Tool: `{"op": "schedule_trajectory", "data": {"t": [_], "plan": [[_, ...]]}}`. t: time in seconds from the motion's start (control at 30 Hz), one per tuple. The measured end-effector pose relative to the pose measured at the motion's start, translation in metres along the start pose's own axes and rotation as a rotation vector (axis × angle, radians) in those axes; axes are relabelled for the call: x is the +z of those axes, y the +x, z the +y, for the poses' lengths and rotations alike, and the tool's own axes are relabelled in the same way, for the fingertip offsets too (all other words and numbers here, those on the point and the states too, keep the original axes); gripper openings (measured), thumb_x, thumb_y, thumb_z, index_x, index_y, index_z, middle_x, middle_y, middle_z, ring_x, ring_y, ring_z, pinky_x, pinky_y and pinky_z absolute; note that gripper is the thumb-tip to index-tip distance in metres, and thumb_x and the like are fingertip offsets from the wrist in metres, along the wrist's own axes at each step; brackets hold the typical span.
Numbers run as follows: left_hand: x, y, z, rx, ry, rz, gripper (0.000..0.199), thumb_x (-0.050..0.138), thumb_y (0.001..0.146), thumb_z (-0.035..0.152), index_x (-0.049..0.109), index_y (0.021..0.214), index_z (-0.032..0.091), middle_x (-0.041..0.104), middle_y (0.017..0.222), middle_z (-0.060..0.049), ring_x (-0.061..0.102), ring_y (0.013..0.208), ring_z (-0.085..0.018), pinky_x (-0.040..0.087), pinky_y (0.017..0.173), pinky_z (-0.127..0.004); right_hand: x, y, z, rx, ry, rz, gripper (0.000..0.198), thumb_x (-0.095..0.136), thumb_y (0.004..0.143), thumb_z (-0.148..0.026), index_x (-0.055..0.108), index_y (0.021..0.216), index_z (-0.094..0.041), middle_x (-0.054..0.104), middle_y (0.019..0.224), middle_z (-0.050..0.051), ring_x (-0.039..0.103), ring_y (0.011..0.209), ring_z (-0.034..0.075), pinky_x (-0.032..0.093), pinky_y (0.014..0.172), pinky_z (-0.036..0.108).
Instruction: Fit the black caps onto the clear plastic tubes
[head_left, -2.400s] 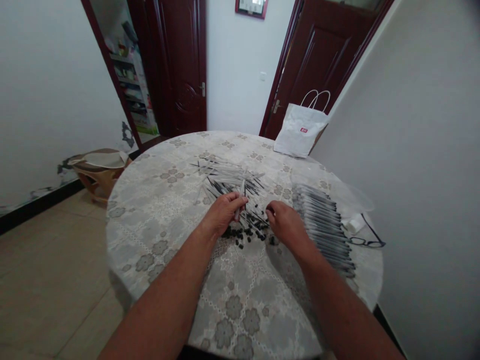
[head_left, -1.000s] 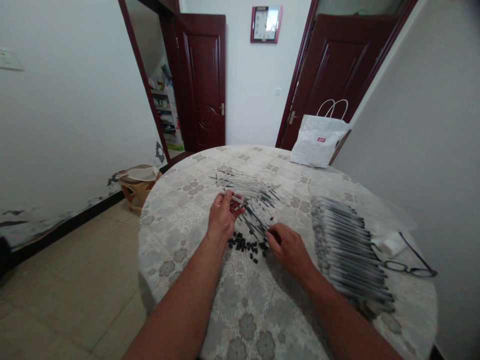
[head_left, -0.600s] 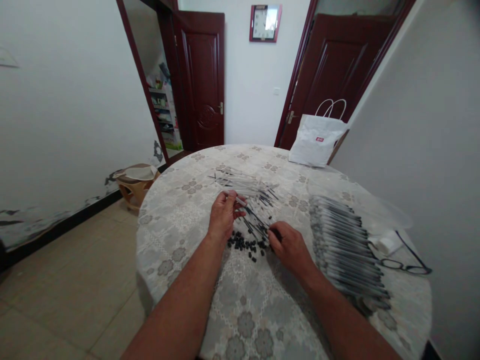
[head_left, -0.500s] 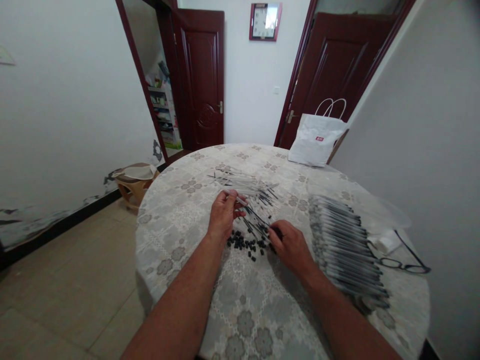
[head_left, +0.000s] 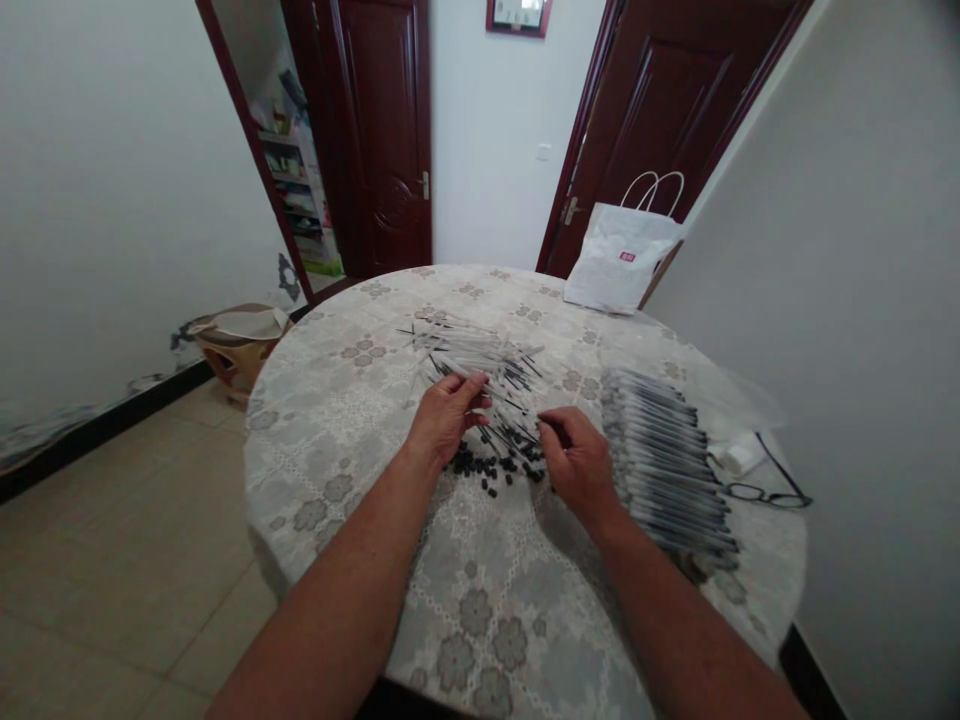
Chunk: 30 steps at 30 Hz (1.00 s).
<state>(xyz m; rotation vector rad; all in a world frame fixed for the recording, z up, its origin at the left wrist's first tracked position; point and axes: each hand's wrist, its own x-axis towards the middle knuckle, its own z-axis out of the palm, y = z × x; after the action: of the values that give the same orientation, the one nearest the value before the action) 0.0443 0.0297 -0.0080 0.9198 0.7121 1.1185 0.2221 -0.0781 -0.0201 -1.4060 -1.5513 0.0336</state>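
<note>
My left hand (head_left: 450, 410) is closed in a pinch on a thin, pale pen barrel (head_left: 491, 391) over the middle of the table. My right hand (head_left: 576, 455) is closed, thumb against the bent forefinger; whatever sits between those fingertips is too small to make out. Between and below the hands lie small black pen caps (head_left: 484, 468) in a loose cluster. Thin dark pen refills (head_left: 491, 438) stick out among them. Just beyond my left hand, clear tubes and dark-tipped sticks (head_left: 472, 345) are spread in a pile.
To the right, a long row of pens (head_left: 671, 460) lies side by side. Glasses (head_left: 765, 494) and a small white object (head_left: 741, 457) are beyond it. A white paper bag (head_left: 621, 260) stands at the back of the round table with its patterned cloth (head_left: 472, 640). A stool (head_left: 240, 350) stands left.
The view has tipped down and shifted a little. My left hand still pinches the barrel, now lying flatter. My right hand has lifted slightly away from the refills and caps.
</note>
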Motion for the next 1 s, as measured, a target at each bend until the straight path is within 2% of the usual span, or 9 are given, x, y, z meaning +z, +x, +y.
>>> {"op": "schedule_trajectory", "data": {"t": [0.2, 0.3, 0.37, 0.43, 0.5, 0.63, 0.73, 0.83, 1.0], "plan": [[0.01, -0.009, -0.008, -0.208, -0.032, -0.223, 0.031, 0.086, 0.076, 0.029, 0.07, 0.095, 0.011, 0.073, 0.091, -0.01, 0.074, 0.08, -0.019, 0.062, 0.065, -0.027, 0.007, -0.001, 0.006, 0.289, 0.366, -0.043, 0.021, 0.066, 0.09, -0.038, 0.07, 0.102, -0.021, 0.069, 0.083, 0.001, 0.061, 0.068, 0.015, 0.048, 0.062, 0.027], [0.012, -0.011, -0.009, -0.281, -0.091, -0.252, 0.025, 0.083, 0.079, 0.024, 0.068, 0.092, 0.011, 0.074, 0.088, -0.01, 0.074, 0.079, -0.02, 0.062, 0.065, -0.028, 0.009, 0.001, 0.008, 0.404, 0.532, -0.088, 0.03, 0.071, 0.085, -0.044, 0.067, 0.103, -0.02, 0.067, 0.073, -0.001, 0.056, 0.055, 0.013, 0.042, 0.05, 0.024], [0.011, -0.01, -0.007, -0.304, -0.177, -0.229, 0.019, 0.08, 0.082, 0.023, 0.066, 0.09, 0.012, 0.074, 0.084, -0.008, 0.075, 0.077, -0.019, 0.062, 0.065, -0.028, 0.007, 0.003, 0.009, 0.441, 0.535, -0.067, 0.032, 0.07, 0.086, -0.047, 0.067, 0.102, -0.02, 0.065, 0.07, -0.002, 0.053, 0.051, 0.012, 0.039, 0.047, 0.024], [0.008, -0.006, -0.003, -0.292, -0.286, -0.162, 0.014, 0.074, 0.087, 0.022, 0.065, 0.088, 0.012, 0.074, 0.082, -0.007, 0.074, 0.074, -0.018, 0.062, 0.063, -0.027, 0.003, 0.007, 0.012, 0.423, 0.407, -0.03, 0.031, 0.065, 0.089, -0.047, 0.068, 0.102, -0.019, 0.066, 0.072, -0.001, 0.056, 0.055, 0.014, 0.043, 0.051, 0.025], [0.004, -0.001, 0.001, -0.266, -0.392, -0.066, 0.011, 0.068, 0.092, 0.023, 0.065, 0.089, 0.012, 0.074, 0.08, -0.007, 0.074, 0.071, -0.016, 0.061, 0.061, -0.025, -0.003, 0.01, 0.018, 0.321, 0.183, -0.041, 0.025, 0.062, 0.091, -0.041, 0.071, 0.101, -0.019, 0.069, 0.081, 0.003, 0.061, 0.067, 0.016, 0.049, 0.064, 0.029], [-0.002, 0.006, 0.005, -0.225, -0.489, 0.064, 0.011, 0.064, 0.095, 0.023, 0.066, 0.093, 0.012, 0.075, 0.079, -0.007, 0.074, 0.069, -0.016, 0.059, 0.059, -0.023, -0.011, 0.011, 0.033, 0.062, -0.185, -0.216, 0.018, 0.056, 0.091, -0.023, 0.073, 0.098, -0.019, 0.07, 0.096, 0.008, 0.063, 0.089, 0.021, 0.049, 0.086, 0.034], [-0.001, 0.006, 0.003, -0.183, -0.477, 0.058, 0.01, 0.065, 0.093, 0.023, 0.064, 0.091, 0.013, 0.075, 0.081, -0.008, 0.075, 0.074, -0.018, 0.059, 0.06, -0.024, -0.011, 0.008, 0.04, -0.007, -0.301, -0.395, 0.022, 0.053, 0.092, -0.016, 0.073, 0.1, -0.019, 0.068, 0.098, 0.009, 0.063, 0.094, 0.021, 0.048, 0.088, 0.032], [0.002, 0.003, 0.001, -0.158, -0.439, 0.029, 0.011, 0.067, 0.092, 0.024, 0.062, 0.091, 0.013, 0.075, 0.083, -0.009, 0.076, 0.078, -0.02, 0.059, 0.062, -0.025, -0.007, 0.005, 0.037, -0.007, -0.394, -0.542, 0.023, 0.054, 0.094, -0.016, 0.074, 0.105, -0.02, 0.066, 0.101, 0.008, 0.063, 0.095, 0.019, 0.046, 0.085, 0.028], [0.007, 0.0, 0.001, -0.135, -0.379, -0.002, 0.015, 0.07, 0.09, 0.026, 0.06, 0.091, 0.015, 0.075, 0.083, -0.008, 0.076, 0.077, -0.02, 0.059, 0.061, -0.025, 0.003, 0.003, 0.022, 0.011, -0.54, -0.646, 0.025, 0.051, 0.099, -0.021, 0.073, 0.11, -0.024, 0.064, 0.103, 0.007, 0.063, 0.094, 0.018, 0.042, 0.078, 0.025]]}}
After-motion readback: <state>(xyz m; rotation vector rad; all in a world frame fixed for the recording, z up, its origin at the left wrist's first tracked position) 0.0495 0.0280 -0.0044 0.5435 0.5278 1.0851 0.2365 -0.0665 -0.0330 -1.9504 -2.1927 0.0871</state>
